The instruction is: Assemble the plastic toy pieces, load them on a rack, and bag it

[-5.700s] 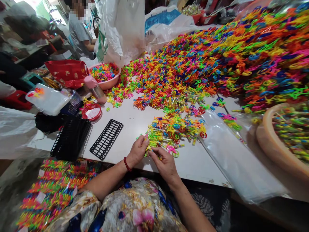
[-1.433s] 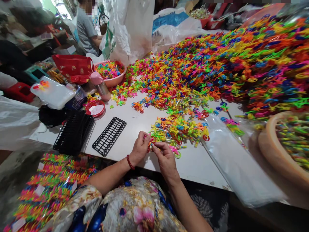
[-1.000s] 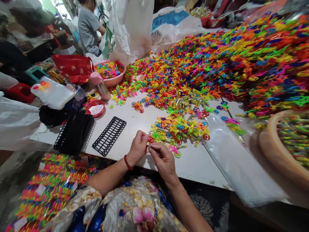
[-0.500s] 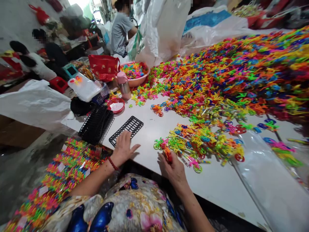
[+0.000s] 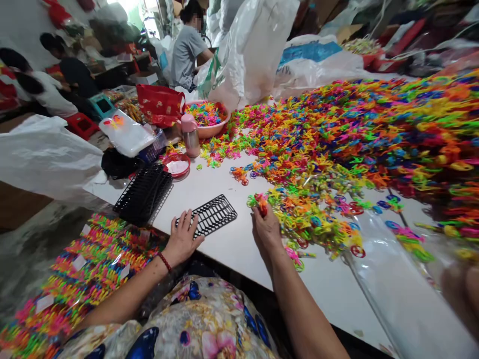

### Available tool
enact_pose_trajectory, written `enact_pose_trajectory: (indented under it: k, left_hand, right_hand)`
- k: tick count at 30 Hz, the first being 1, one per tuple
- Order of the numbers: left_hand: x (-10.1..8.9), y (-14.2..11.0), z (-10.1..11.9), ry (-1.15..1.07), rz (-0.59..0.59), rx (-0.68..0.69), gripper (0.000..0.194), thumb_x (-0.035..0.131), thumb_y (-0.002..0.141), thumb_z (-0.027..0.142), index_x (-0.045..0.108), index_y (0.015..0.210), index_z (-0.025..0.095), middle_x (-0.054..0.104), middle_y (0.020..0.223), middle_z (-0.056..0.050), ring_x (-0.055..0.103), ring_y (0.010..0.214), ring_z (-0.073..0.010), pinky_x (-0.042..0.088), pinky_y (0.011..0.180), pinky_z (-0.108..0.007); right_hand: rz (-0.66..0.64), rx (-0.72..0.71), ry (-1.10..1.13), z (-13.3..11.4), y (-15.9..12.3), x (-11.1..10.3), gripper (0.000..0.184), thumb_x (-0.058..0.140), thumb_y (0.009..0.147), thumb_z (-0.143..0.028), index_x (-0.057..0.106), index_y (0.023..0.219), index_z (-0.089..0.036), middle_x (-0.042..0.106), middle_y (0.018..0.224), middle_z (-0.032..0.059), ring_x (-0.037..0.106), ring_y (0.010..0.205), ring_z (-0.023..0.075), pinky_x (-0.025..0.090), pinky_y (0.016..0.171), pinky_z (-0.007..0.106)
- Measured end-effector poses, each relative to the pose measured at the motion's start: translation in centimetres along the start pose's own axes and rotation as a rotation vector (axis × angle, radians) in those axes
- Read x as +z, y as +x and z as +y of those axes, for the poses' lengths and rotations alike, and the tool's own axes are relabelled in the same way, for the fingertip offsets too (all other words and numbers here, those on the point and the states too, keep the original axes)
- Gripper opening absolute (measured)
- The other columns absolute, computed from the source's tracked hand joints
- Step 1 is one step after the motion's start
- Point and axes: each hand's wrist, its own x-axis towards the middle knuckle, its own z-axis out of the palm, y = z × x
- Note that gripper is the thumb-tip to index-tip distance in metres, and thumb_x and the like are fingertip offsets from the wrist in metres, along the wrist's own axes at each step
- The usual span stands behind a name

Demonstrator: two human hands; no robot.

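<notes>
My left hand (image 5: 182, 238) lies with fingers spread over the left end of a black slotted plastic rack (image 5: 215, 215) on the white table (image 5: 224, 249). Between the thumb and fingers of my right hand (image 5: 267, 228) is a small red-orange plastic toy (image 5: 261, 203); my fingers partly hide it. That hand is at the left edge of a small heap of colourful plastic toys (image 5: 318, 214), some with wheels and some in clear wrapping. A pink and green toy (image 5: 295, 258) lies nearer me, beside my right forearm.
A stack of black racks (image 5: 144, 194) stands left, near a red basket (image 5: 176, 166) and a pink-lidded flask (image 5: 190, 135). A large pile of toys (image 5: 355, 124) covers the far right. Clear plastic bags (image 5: 404, 279) lie at right; packed toys (image 5: 93, 259) are below left. Several people sit behind.
The rack has shifted right and turned slightly, with my left hand now at its left end. My right hand has moved forward with the red-orange toy. The camera view has shifted a little.
</notes>
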Motion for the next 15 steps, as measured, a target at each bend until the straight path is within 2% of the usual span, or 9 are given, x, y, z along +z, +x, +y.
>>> enact_pose_trajectory:
  k: [3,6,11,15]
  left_hand:
    - [0.0,0.4,0.5,-0.073,-0.015,0.001,0.072,0.049,0.093,0.052,0.030,0.151,0.013,0.026,0.159,-0.019,0.026,0.146,-0.0339,0.020,0.116,-0.056]
    - [0.2,0.9,0.6,-0.152,-0.004,-0.030,0.081,0.051,0.090,0.056,0.026,0.151,0.008,0.031,0.156,-0.022,0.027,0.146,-0.0326,0.019,0.117,-0.054]
    - [-0.2,1.4,0.3,-0.247,0.018,-0.032,0.082,0.059,0.084,0.058,0.034,0.148,0.012,0.039,0.150,-0.022,0.034,0.141,-0.0332,0.021,0.116,-0.052]
    - [-1.0,2.4,0.2,-0.199,-0.036,-0.040,0.086,0.065,0.077,0.061,0.037,0.148,0.020,0.043,0.144,-0.018,0.040,0.131,-0.0350,0.028,0.110,-0.054]
  right_hand:
    - [0.047,-0.028,-0.128,0.4,0.3,0.3,0.038,0.051,0.082,-0.057,0.057,0.090,-0.021,0.055,0.066,0.0001,0.048,0.061,0.0180,0.036,0.062,0.030]
    - [0.034,-0.086,-0.194,1.0,0.0,0.5,0.039,0.048,0.083,-0.055,0.060,0.093,-0.020,0.057,0.070,0.0033,0.049,0.063,0.0194,0.038,0.064,0.032]
    - [0.045,-0.130,-0.256,1.7,0.0,0.8,0.040,0.048,0.084,-0.052,0.062,0.097,-0.018,0.060,0.074,0.0070,0.051,0.066,0.0210,0.039,0.066,0.033]
    - [0.038,-0.149,-0.247,1.9,0.0,0.8,0.040,0.048,0.084,-0.051,0.063,0.099,-0.017,0.061,0.076,0.0068,0.051,0.065,0.0203,0.040,0.066,0.032]
